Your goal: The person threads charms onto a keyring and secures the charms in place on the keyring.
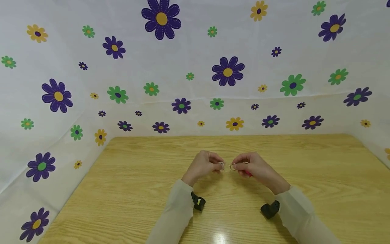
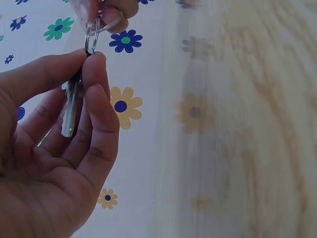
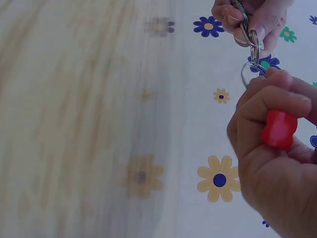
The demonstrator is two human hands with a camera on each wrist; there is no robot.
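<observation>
Above the table, my left hand (image 1: 204, 165) pinches a metal key (image 2: 71, 111) near its head between thumb and fingertips, the blade hanging toward the palm. A small silver split ring (image 2: 87, 37) runs up from the key to the other hand. My right hand (image 1: 254, 167) pinches a larger metal ring (image 3: 243, 74), which meets the split ring between the two hands. A red keychain charm (image 3: 280, 130) shows against the curled fingers of the right hand in the right wrist view. The fingers hide part of both rings and the charm's attachment.
Both hands are over the middle of a wooden table (image 1: 137, 189). A white cloth with printed flowers (image 1: 189, 88) stands behind the table and along its sides. Black wrist cameras (image 1: 199, 202) sit on the sleeves.
</observation>
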